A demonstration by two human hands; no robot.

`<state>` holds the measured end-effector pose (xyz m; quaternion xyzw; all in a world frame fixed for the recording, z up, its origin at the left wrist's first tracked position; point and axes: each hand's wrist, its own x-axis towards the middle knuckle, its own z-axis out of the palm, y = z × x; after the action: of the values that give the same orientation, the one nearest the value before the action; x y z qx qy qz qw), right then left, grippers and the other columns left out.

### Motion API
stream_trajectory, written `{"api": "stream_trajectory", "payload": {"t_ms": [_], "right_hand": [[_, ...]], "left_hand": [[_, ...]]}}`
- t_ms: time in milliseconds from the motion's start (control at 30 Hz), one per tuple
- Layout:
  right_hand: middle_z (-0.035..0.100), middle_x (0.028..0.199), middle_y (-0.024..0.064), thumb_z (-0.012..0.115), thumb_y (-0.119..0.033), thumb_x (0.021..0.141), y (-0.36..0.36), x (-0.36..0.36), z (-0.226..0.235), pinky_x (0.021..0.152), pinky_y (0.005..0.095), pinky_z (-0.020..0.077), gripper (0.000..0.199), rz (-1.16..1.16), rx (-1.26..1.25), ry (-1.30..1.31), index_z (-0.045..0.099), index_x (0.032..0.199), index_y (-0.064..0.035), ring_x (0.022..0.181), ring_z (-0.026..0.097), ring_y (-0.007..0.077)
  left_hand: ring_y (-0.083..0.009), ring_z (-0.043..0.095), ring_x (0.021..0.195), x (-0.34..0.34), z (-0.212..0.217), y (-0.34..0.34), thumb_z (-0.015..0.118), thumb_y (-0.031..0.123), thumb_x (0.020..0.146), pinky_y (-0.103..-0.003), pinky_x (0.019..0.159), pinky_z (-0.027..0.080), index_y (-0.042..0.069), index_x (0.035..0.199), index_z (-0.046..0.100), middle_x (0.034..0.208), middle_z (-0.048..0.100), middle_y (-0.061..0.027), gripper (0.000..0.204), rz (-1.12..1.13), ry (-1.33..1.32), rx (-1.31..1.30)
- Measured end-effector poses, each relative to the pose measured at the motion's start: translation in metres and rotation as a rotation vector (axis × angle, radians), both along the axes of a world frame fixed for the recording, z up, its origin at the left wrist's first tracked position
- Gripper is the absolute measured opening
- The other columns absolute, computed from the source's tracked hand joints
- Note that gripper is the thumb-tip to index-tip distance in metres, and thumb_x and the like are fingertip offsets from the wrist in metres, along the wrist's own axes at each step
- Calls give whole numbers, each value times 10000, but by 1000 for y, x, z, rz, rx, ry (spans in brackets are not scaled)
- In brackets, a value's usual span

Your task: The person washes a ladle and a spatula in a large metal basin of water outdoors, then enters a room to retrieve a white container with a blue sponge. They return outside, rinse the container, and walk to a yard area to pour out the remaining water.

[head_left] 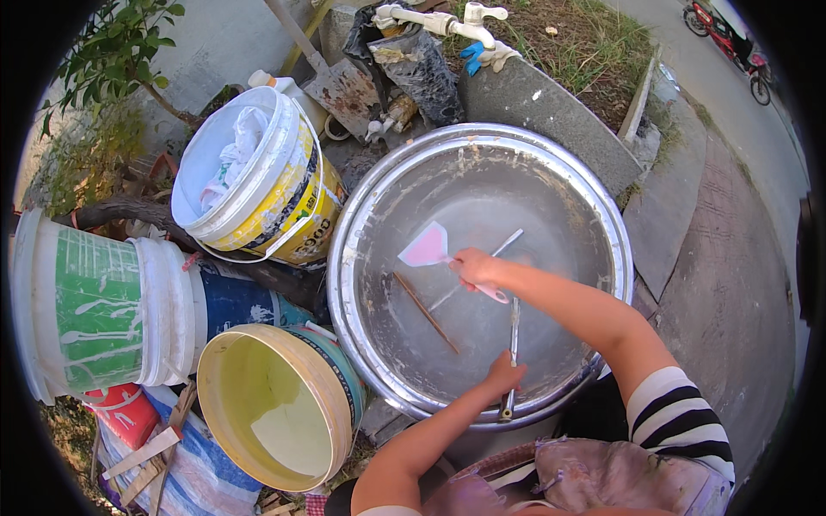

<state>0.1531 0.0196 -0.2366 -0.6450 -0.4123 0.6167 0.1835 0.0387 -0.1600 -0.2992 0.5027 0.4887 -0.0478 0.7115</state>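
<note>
My right hand (475,269) is closed around the handle of a pink scraper (425,246) with a flat, flared blade. It is over the inside of a large round metal basin (353,331) with a shiny rim. At the basin's near side, my left hand (504,376) is closed on a long, narrow metal bar (514,331), which reaches from the rim toward the middle. A thin brown stick (426,311) lies inside, left of my hands. Beyond my right hand is a slim light rod (508,243), partly hidden by that hand. Cloudy grey residue coats the basin.
Left of the basin stand a yellow bucket (274,193) with a white bag inside and a cream-rimmed bucket (258,330) holding yellowish liquid. A green bucket (99,301) lies sideways farther left. Behind are a white tap (471,27) and a shovel (342,95). Pavement (718,258) runs along the right.
</note>
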Motion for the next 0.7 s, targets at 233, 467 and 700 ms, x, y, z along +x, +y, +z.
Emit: {"api": "stream_trajectory", "payload": {"t_ms": [233, 467, 700], "right_hand": [[510, 604, 63, 442, -191, 899, -24, 25, -74, 394, 330, 402, 213, -400, -166, 73, 513, 869, 7, 461, 478, 147], [478, 611, 33, 440, -218, 916, 43, 97, -18, 385, 289, 360, 210, -760, 176, 596, 488, 808, -46, 447, 419, 108], [408, 620, -9, 364, -242, 942, -78, 154, -8, 433, 255, 359, 233, -1126, 104, 811, 471, 814, -79, 482, 376, 92]], "left_hand": [[-180, 545, 456, 1, 2, 2, 583, 170, 759, -312, 443, 469, -21, 1102, 417, 677, 548, -107, 427, -45, 22, 18], [-154, 513, 438, 2, -3, 3, 582, 132, 777, -290, 401, 432, -10, 1097, 409, 606, 518, -67, 390, -54, 77, 44], [-169, 505, 438, -4, -2, 16, 587, 71, 761, -292, 393, 448, -11, 1086, 402, 619, 505, -84, 383, -61, 34, -37]]}}
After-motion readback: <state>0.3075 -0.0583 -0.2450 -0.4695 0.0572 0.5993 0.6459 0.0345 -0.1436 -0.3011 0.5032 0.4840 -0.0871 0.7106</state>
